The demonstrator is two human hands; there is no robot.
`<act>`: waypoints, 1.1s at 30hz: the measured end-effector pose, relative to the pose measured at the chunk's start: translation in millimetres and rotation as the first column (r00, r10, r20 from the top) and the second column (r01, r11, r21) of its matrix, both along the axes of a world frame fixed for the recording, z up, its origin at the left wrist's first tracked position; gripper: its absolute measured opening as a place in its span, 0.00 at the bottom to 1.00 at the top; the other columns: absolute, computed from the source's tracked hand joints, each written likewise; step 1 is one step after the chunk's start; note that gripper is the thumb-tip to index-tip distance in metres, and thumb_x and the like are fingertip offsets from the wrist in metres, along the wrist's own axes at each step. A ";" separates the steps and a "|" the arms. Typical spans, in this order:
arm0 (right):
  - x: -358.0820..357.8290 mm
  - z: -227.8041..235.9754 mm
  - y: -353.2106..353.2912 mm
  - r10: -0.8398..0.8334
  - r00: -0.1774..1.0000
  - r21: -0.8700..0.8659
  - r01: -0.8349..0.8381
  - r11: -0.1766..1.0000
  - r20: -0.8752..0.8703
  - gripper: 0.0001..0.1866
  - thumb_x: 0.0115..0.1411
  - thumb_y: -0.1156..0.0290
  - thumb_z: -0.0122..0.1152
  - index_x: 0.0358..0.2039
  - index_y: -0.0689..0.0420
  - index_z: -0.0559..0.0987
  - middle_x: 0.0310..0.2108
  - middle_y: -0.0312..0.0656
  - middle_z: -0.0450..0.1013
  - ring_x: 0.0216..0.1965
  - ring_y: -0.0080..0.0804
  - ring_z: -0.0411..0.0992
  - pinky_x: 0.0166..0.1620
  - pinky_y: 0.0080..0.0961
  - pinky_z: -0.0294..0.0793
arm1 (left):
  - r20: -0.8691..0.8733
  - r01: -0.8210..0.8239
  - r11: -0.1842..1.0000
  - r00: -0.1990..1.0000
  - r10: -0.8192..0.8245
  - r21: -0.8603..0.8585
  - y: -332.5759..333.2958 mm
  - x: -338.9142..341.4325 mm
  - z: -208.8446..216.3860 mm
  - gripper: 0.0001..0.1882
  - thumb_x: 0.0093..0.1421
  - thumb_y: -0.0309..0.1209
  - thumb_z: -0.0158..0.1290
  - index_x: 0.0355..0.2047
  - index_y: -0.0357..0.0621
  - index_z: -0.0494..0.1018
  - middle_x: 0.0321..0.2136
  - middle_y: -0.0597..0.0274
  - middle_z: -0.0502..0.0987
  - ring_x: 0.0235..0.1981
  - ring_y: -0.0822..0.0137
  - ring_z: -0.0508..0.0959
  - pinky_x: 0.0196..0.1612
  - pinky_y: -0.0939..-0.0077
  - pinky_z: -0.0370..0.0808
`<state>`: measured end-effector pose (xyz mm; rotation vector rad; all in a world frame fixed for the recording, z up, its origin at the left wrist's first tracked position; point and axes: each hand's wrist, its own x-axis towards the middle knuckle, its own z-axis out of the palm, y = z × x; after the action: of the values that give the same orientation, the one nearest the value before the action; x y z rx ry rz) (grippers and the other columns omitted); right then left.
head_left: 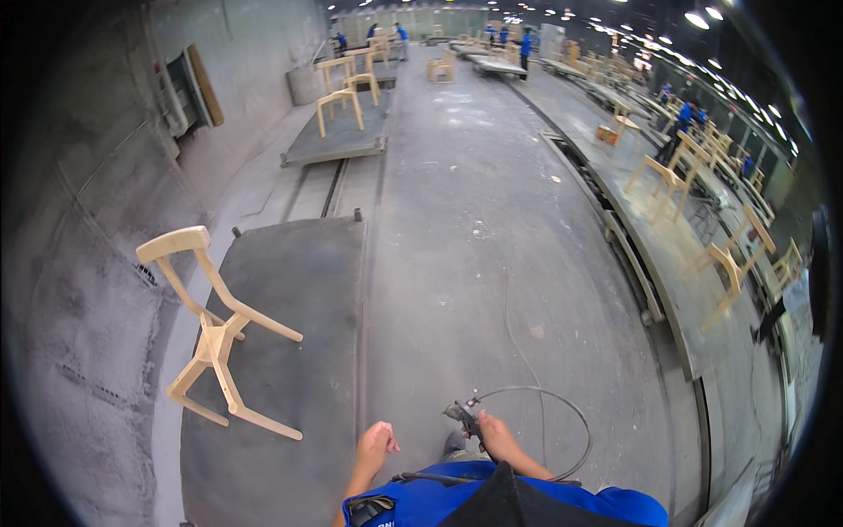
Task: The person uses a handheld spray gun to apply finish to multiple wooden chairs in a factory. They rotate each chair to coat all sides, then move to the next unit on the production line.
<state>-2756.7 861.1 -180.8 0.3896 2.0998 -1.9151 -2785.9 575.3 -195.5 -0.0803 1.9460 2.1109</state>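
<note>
In my right hand is a spray gun, its nozzle end tipped toward the left. A thin dark hose loops away from the gun to the right and back toward my body. My left hand hangs in front of me with the fingers curled in, and nothing shows in it. To the left, a bare pale wooden chair frame without a seat panel rests on a dark flat platform. Neither hand touches the frame; my left hand is the nearer one.
Ahead on the left, a second platform carries more wooden chairs. A grey wall runs along the left. On the right, a long raised platform bears several chairs. People in blue stand farther off. A line trails over the floor.
</note>
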 end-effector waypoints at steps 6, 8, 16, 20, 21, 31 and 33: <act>-124.5 -9.1 22.4 0.299 0.954 0.355 -0.281 0.892 0.005 0.26 0.66 0.47 0.61 0.44 0.62 0.80 0.30 0.40 0.78 0.25 0.22 0.74 0.26 0.25 0.72 | -0.142 -0.533 0.810 0.846 0.513 -0.246 12.7 -47.2 1.1 0.12 0.69 0.32 0.53 0.48 0.37 0.74 0.31 0.61 0.77 0.33 0.70 0.77 0.42 0.75 0.74; -165.4 -1.9 22.4 0.300 0.950 0.285 -0.313 0.906 0.090 0.23 0.62 0.53 0.68 0.42 0.62 0.80 0.27 0.39 0.76 0.26 0.24 0.74 0.30 0.27 0.73 | -0.250 -0.710 0.660 0.705 0.664 -0.246 -2.7 -77.2 -4.8 0.19 0.68 0.30 0.54 0.58 0.39 0.71 0.42 0.58 0.78 0.41 0.69 0.77 0.47 0.73 0.74; -346.9 10.2 2.5 0.315 0.949 0.325 -0.299 0.897 0.004 0.18 0.66 0.56 0.63 0.39 0.60 0.79 0.23 0.35 0.73 0.21 0.21 0.70 0.24 0.26 0.70 | -0.688 -0.928 0.158 0.357 0.632 -0.337 -202.1 -275.4 45.3 0.37 0.68 0.35 0.55 0.73 0.43 0.53 0.61 0.41 0.69 0.60 0.55 0.71 0.63 0.63 0.65; -426.4 5.6 -17.3 0.245 0.968 0.199 -0.250 0.948 0.054 0.18 0.65 0.55 0.65 0.36 0.60 0.78 0.26 0.35 0.76 0.21 0.21 0.71 0.25 0.23 0.73 | -0.719 -0.930 0.008 0.289 0.633 -0.367 -325.7 -422.3 84.0 0.45 0.64 0.42 0.60 0.73 0.41 0.51 0.67 0.37 0.61 0.68 0.45 0.63 0.69 0.59 0.59; -445.1 6.7 -20.4 0.239 0.968 0.213 -0.250 0.945 0.074 0.18 0.65 0.56 0.65 0.37 0.60 0.78 0.26 0.35 0.76 0.22 0.21 0.71 0.25 0.23 0.74 | -0.724 -0.931 -0.010 0.277 0.632 -0.365 -348.9 -457.1 85.7 0.45 0.63 0.42 0.61 0.73 0.41 0.51 0.68 0.38 0.60 0.68 0.45 0.63 0.69 0.59 0.59; -583.8 11.1 -54.8 0.210 0.959 0.250 -0.254 0.934 0.189 0.24 0.66 0.51 0.63 0.45 0.62 0.79 0.26 0.38 0.75 0.25 0.25 0.74 0.26 0.26 0.77 | -0.824 -0.951 -0.151 0.147 0.547 -0.270 -402.0 -540.7 58.3 0.34 0.58 0.32 0.62 0.63 0.31 0.66 0.57 0.39 0.74 0.54 0.45 0.77 0.60 0.58 0.71; -615.0 5.5 -70.7 0.272 0.945 0.239 -0.311 0.920 0.180 0.23 0.65 0.51 0.64 0.41 0.62 0.80 0.26 0.37 0.76 0.23 0.23 0.73 0.25 0.25 0.76 | -0.753 -0.963 -0.055 0.171 0.636 -0.265 -391.3 -530.0 61.2 0.33 0.57 0.27 0.60 0.62 0.30 0.67 0.56 0.41 0.75 0.55 0.48 0.77 0.59 0.59 0.72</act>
<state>-3371.8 790.3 -175.3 0.2398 2.1794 -1.4043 -3316.0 184.1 -134.4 -1.6067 3.5978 1.4608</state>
